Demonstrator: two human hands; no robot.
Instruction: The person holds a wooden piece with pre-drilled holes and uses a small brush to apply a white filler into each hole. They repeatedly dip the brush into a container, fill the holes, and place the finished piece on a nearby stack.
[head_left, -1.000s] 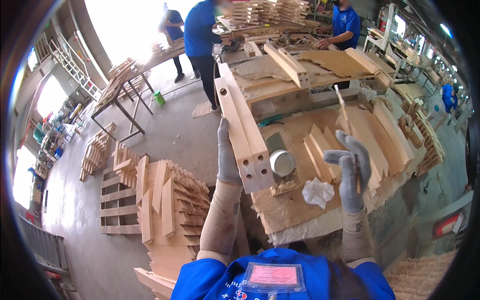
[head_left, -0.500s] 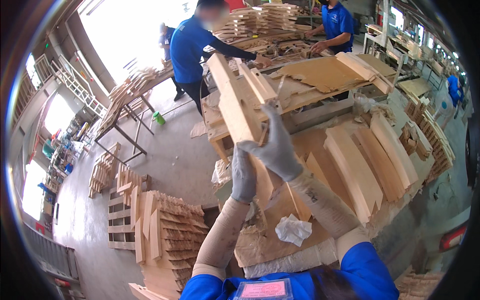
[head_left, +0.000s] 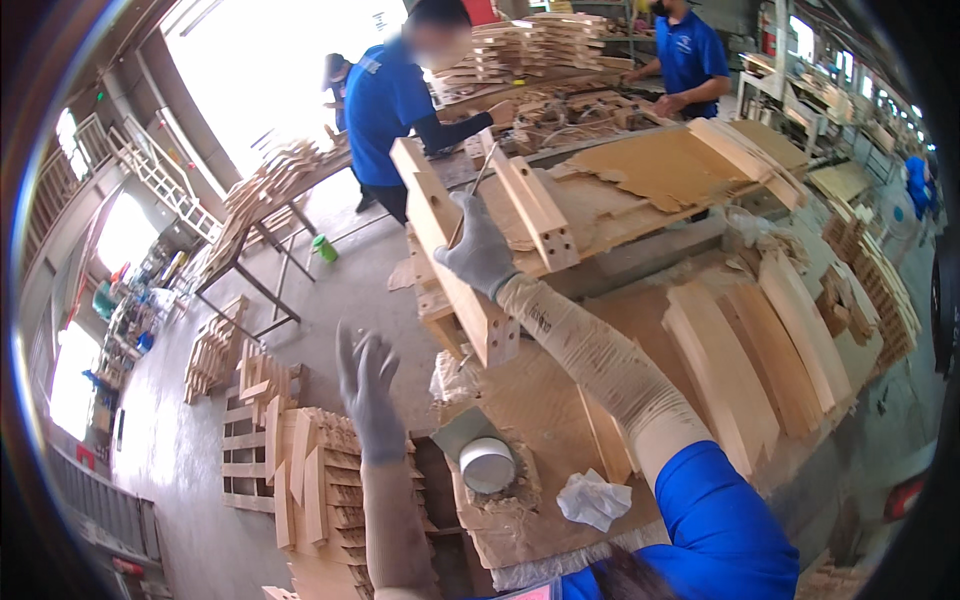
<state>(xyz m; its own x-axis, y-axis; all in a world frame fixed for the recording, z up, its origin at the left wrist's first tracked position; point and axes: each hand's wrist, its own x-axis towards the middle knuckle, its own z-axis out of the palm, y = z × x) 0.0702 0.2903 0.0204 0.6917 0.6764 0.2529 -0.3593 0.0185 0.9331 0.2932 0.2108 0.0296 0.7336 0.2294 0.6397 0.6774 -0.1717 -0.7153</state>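
Observation:
My right hand (head_left: 478,248), in a grey glove, is closed round the side of a long pale wooden leg (head_left: 462,285). Its near end shows several small dark holes, and its far end reaches past the table edge toward a co-worker. Off to the left, my left hand (head_left: 371,392) is raised in the air, gloved, with fingers apart and nothing in it. A similar wooden leg (head_left: 535,212), also with holes in its end, lies on the table just right of my right hand. Below the held leg, a round white tin (head_left: 487,465) stands on the cardboard-covered bench.
Several pale boards (head_left: 722,368) lie on the bench (head_left: 545,535) at right, near a crumpled white cloth (head_left: 594,500). Stacked wooden pieces (head_left: 335,480) stand at lower left beside a pallet (head_left: 245,440). Two co-workers in blue stand behind the far table (head_left: 640,165).
My left hand has let go of the wooden leg and moved left and down. My right hand still grips the leg, now shifted forward and left, and the white tin has come into sight.

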